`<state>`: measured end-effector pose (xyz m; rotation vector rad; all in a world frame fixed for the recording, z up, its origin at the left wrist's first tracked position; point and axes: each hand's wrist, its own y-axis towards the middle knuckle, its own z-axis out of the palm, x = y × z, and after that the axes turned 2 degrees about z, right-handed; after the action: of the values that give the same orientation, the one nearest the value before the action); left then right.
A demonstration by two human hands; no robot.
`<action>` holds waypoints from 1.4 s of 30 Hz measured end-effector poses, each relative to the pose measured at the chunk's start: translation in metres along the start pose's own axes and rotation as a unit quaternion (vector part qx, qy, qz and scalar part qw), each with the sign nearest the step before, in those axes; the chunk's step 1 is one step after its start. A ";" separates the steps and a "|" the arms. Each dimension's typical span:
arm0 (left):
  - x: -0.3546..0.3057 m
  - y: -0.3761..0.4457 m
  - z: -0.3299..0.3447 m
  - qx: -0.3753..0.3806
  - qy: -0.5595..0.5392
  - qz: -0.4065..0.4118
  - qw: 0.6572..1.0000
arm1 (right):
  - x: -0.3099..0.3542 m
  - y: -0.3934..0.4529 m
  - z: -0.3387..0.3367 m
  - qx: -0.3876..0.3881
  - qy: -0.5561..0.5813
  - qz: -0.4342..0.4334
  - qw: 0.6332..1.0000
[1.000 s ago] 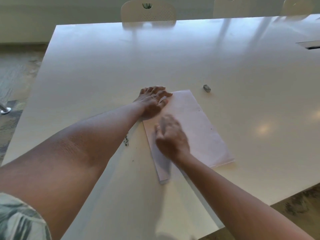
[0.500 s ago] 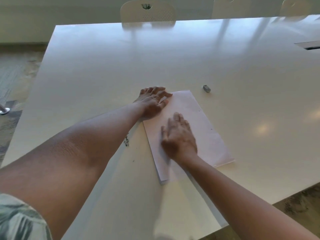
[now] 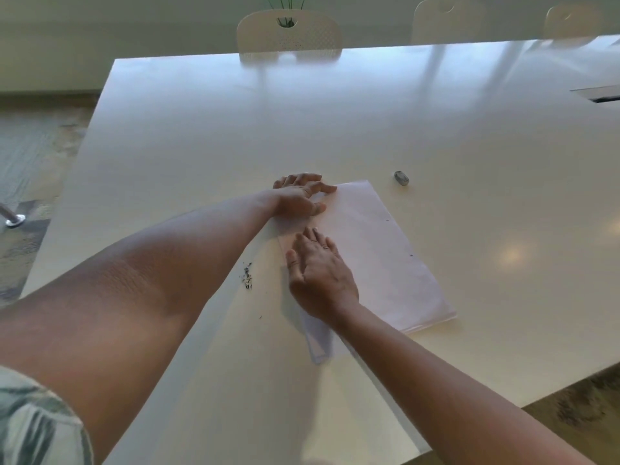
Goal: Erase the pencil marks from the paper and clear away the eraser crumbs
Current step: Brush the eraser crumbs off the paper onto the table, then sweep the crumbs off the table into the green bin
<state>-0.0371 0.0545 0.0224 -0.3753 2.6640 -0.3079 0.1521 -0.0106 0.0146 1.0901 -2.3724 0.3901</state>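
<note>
Right hand (image 3: 320,273) slid back toward paper's left edge, fingers flat and together, sweeping. Left hand (image 3: 298,196) pins paper (image 3: 379,253) far-left corner, fingers spread. Crumbs (image 3: 247,280) sit on table (image 3: 335,129) just left of right hand, so probably brush that way. Eraser (image 3: 401,178) idle beyond paper.

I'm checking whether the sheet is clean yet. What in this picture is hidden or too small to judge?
- Paper under the right hand and left hand: covered in the head view, so marks there cannot be seen.
- Faint pencil marks: the glare and pale sheet show none; two dark specks are too small to identify.
- Eraser crumbs on the table: too small to count.
- Eraser: too small to judge wear.
</note>
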 end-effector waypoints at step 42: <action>0.092 -0.153 0.018 -0.338 -0.111 -0.201 0.913 | 0.044 0.035 0.024 0.131 -0.056 -0.170 0.975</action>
<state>-0.0771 -0.1202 0.0123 -1.1024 2.3688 0.5351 0.0933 -0.0261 0.0168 1.6491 -2.2109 0.5380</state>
